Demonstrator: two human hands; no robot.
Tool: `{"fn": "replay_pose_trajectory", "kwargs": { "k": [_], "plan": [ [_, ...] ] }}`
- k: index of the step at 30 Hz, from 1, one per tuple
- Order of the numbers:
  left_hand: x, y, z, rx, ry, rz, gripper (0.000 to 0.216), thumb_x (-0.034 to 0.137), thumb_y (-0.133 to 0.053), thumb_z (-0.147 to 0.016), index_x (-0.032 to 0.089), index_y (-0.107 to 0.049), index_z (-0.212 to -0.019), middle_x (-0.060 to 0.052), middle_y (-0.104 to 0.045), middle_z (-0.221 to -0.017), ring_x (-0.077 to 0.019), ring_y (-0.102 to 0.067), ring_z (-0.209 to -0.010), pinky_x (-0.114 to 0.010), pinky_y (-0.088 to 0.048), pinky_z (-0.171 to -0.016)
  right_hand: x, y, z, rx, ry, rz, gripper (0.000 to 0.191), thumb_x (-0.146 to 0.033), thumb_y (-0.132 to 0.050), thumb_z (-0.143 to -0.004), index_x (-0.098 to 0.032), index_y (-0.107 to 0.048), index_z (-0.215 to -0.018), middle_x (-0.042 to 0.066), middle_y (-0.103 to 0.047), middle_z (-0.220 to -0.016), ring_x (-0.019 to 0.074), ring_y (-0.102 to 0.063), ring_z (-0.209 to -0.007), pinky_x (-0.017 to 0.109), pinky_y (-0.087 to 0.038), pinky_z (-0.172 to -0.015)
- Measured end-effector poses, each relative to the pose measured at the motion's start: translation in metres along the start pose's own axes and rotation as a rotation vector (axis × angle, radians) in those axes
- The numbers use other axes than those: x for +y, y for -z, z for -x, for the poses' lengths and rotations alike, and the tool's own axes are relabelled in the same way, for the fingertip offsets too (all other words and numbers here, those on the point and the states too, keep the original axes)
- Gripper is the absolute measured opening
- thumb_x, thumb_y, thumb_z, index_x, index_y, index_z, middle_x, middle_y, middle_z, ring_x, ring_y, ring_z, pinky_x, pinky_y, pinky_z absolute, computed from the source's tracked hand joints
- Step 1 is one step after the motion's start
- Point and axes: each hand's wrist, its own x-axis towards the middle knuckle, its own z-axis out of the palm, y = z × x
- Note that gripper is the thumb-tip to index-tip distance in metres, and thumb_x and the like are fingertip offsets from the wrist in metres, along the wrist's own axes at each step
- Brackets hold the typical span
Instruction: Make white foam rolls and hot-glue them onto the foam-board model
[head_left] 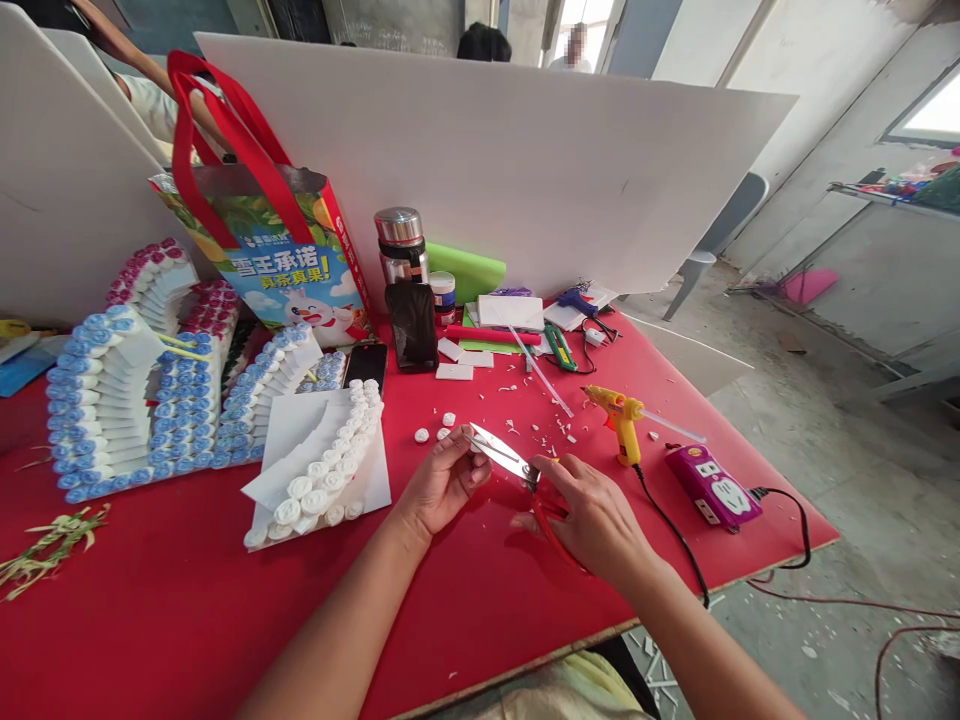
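Observation:
My right hand is closed round the red handles of a pair of scissors, whose silver blades point left and up. My left hand pinches something small and white at the blade tips; I cannot make out what it is. Both hands hover just above the red table. A few small white foam rolls lie beside my left hand. A white stepped foam piece lined with white rolls stands left of that hand.
A blue-and-white rolled foam model and a red-handled bag stand at the left. A yellow glue gun and a purple power strip lie at the right. Phones, a flask and white boards are behind. White scraps litter the middle.

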Motion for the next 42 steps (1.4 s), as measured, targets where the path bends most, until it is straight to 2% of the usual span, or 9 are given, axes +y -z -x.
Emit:
{"fn": "replay_pose_trajectory", "kwargs": {
  "k": [5, 9, 21, 29, 37, 42],
  "plan": [
    [0.001, -0.003, 0.0, 0.02, 0.012, -0.011, 0.028, 0.03, -0.077, -0.08, 0.015, -0.055, -0.073, 0.001, -0.053, -0.063, -0.0073, -0.048, -0.051, -0.018, -0.036, -0.049, 0.004, -0.003, 0.0, 0.014, 0.016, 0.036, 0.043, -0.052, -0.063, -0.087, -0.02, -0.064, -0.116, 0.005, -0.06, -0.083, 0.0198, -0.059, -0.074, 0.029, -0.041, -0.068],
    [0.002, -0.006, 0.001, 0.041, 0.018, -0.025, 0.029, 0.031, -0.077, -0.08, 0.015, -0.054, -0.073, 0.0, -0.053, -0.063, -0.0075, -0.048, -0.051, -0.018, -0.036, -0.049, 0.007, -0.008, 0.001, 0.05, 0.025, 0.06, 0.039, -0.05, -0.062, -0.089, -0.02, -0.065, -0.115, 0.004, -0.06, -0.081, 0.0185, -0.058, -0.072, 0.028, -0.039, -0.064],
    [0.001, -0.003, 0.0, 0.028, 0.007, 0.01, 0.014, 0.021, -0.074, -0.08, 0.015, -0.061, -0.084, -0.004, -0.06, -0.069, -0.0105, -0.056, -0.057, -0.019, -0.042, -0.053, 0.008, -0.012, 0.002, 0.081, 0.028, 0.056, 0.036, -0.046, -0.06, -0.092, -0.019, -0.064, -0.115, 0.003, -0.059, -0.077, 0.0169, -0.057, -0.066, 0.027, -0.036, -0.06],
    [0.002, -0.003, 0.001, 0.008, 0.093, 0.047, 0.014, 0.02, -0.072, -0.081, 0.015, -0.059, -0.078, -0.002, -0.055, -0.068, -0.0083, -0.049, -0.055, -0.019, -0.04, -0.052, 0.009, -0.013, 0.004, 0.055, 0.003, 0.069, 0.039, -0.05, -0.061, -0.091, -0.02, -0.065, -0.115, 0.003, -0.06, -0.076, 0.0178, -0.058, -0.066, 0.028, -0.036, -0.06],
    [0.005, -0.005, 0.003, 0.009, 0.086, 0.024, 0.015, 0.019, -0.072, -0.081, 0.015, -0.058, -0.077, -0.001, -0.053, -0.067, -0.0082, -0.048, -0.055, -0.019, -0.039, -0.053, 0.012, -0.013, 0.003, 0.079, 0.041, 0.05, 0.04, -0.051, -0.06, -0.092, -0.018, -0.066, -0.115, 0.005, -0.066, -0.081, 0.0174, -0.062, -0.07, 0.026, -0.038, -0.061],
    [0.004, -0.003, 0.002, -0.011, 0.09, 0.009, 0.018, 0.023, -0.072, -0.083, 0.016, -0.058, -0.076, -0.001, -0.053, -0.068, -0.0075, -0.046, -0.054, -0.019, -0.037, -0.052, 0.014, -0.014, 0.006, 0.089, 0.044, 0.04, 0.037, -0.048, -0.06, -0.093, -0.019, -0.067, -0.114, 0.005, -0.069, -0.077, 0.0163, -0.064, -0.065, 0.026, -0.036, -0.058]
  ]
}}
